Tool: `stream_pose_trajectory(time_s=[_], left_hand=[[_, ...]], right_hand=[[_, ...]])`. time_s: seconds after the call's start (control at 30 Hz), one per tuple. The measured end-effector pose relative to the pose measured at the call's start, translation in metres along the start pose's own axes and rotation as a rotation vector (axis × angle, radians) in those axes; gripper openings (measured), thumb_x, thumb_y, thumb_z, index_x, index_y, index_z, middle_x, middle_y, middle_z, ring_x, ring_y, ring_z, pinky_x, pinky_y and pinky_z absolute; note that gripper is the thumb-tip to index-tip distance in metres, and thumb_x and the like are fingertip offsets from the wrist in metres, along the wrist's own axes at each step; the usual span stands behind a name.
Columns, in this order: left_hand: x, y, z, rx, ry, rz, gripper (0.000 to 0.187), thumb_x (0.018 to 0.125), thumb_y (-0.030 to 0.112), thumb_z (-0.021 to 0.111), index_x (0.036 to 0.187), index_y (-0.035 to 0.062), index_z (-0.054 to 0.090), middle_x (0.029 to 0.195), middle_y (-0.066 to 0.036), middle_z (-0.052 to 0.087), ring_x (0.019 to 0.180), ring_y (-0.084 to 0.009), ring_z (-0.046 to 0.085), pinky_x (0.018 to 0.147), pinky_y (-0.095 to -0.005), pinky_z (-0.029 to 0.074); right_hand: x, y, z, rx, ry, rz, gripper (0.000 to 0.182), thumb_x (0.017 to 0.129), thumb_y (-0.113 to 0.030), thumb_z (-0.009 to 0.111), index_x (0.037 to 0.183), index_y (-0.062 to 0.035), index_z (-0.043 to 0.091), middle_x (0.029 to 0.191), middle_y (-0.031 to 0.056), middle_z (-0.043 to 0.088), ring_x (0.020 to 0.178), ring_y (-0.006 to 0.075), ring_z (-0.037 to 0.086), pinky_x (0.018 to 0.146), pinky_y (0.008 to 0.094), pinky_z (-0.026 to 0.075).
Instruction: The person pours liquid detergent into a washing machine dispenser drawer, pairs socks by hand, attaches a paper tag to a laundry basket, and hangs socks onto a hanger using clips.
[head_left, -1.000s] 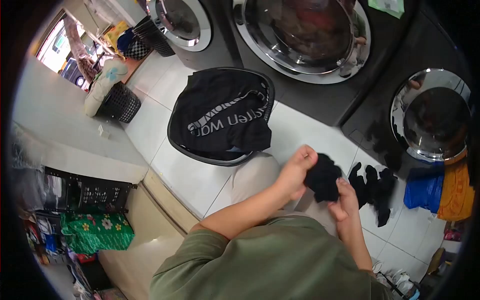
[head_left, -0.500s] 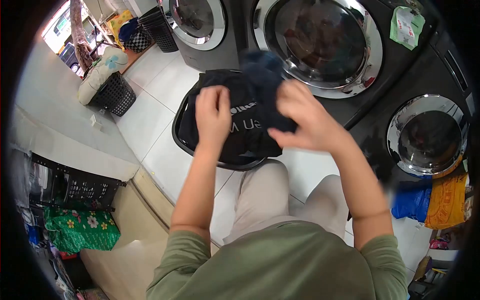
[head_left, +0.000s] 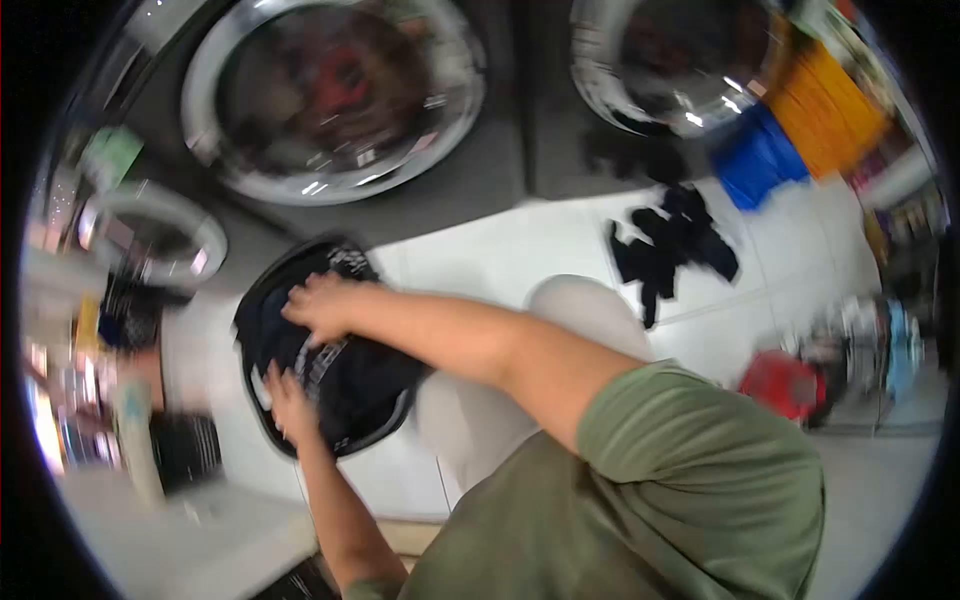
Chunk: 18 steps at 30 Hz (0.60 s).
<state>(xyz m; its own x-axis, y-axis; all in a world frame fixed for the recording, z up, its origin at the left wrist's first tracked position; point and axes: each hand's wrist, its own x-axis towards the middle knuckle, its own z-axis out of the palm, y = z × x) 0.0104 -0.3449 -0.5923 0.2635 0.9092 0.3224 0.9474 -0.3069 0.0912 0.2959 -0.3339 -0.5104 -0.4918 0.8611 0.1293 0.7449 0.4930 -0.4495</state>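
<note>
A black basket [head_left: 377, 436] on the tiled floor is filled with dark clothes [head_left: 365, 385], some with pale lettering. My right hand [head_left: 328, 305] lies on top of the clothes with its fingers spread. Near the basket's left rim, my left hand [head_left: 290, 405] rests on the edge of the clothes, its fingers apart and somewhat blurred. Neither hand holds anything that shows.
Front-loading machines with round doors [head_left: 335, 95] stand beyond the basket. A black cloth heap [head_left: 680, 240] lies on the floor to the right, near a blue bag [head_left: 758, 155] and an orange bag [head_left: 825, 110]. Farther right is a red object [head_left: 785, 385].
The view has swung right, bringing the black cloth heap into sight. My right hand has let go of the dark garment and both hands now lie on the clothes.
</note>
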Motion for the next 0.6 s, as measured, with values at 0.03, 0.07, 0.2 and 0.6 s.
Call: stream_pose_trajectory(time_s=[0.03, 0.07, 0.2, 0.6], left_hand=[[0.0, -0.005, 0.002, -0.073, -0.048, -0.109, 0.047, 0.101, 0.031, 0.043, 0.14, 0.0062, 0.044, 0.147, -0.011, 0.043, 0.137, -0.0373, 0.036, 0.109, -0.0405, 0.034], [0.003, -0.004, 0.001, -0.097, -0.07, -0.125, 0.047, 0.101, 0.032, 0.041, 0.141, 0.0064, 0.043, 0.148, -0.012, 0.041, 0.137, -0.0369, 0.034, 0.11, -0.0397, 0.033], [0.001, -0.014, -0.004, -0.144, -0.126, -0.164, 0.049, 0.103, 0.035, 0.034, 0.144, 0.008, 0.04, 0.151, -0.018, 0.034, 0.139, -0.0373, 0.03, 0.112, -0.0395, 0.029], [-0.005, 0.13, -0.076, 0.095, 0.509, 0.071, 0.042, 0.096, 0.018, 0.057, 0.13, -0.005, 0.05, 0.128, -0.022, 0.054, 0.12, -0.0361, 0.05, 0.104, -0.0432, 0.039]], right_hand=[[-0.012, -0.001, 0.008, -0.007, 0.087, 0.066, 0.072, 0.083, -0.043, 0.067, 0.139, -0.0059, 0.043, 0.147, 0.0221, 0.037, 0.132, 0.0418, 0.04, 0.101, 0.0557, 0.04], [-0.024, 0.007, 0.025, 0.084, 0.113, 0.059, 0.066, 0.085, -0.04, 0.065, 0.137, -0.0044, 0.045, 0.147, 0.0224, 0.036, 0.132, 0.0413, 0.04, 0.102, 0.0541, 0.04], [-0.106, 0.031, 0.017, 0.196, 0.005, -0.165, 0.039, 0.092, -0.028, 0.058, 0.121, -0.003, 0.06, 0.14, 0.0223, 0.045, 0.121, 0.0378, 0.052, 0.098, 0.045, 0.046], [-0.65, 0.309, 0.076, -0.172, 0.222, 1.918, 0.031, 0.086, -0.029, 0.063, 0.113, -0.0164, 0.07, 0.155, 0.0264, 0.018, 0.135, 0.0533, 0.028, 0.101, 0.0571, 0.039]])
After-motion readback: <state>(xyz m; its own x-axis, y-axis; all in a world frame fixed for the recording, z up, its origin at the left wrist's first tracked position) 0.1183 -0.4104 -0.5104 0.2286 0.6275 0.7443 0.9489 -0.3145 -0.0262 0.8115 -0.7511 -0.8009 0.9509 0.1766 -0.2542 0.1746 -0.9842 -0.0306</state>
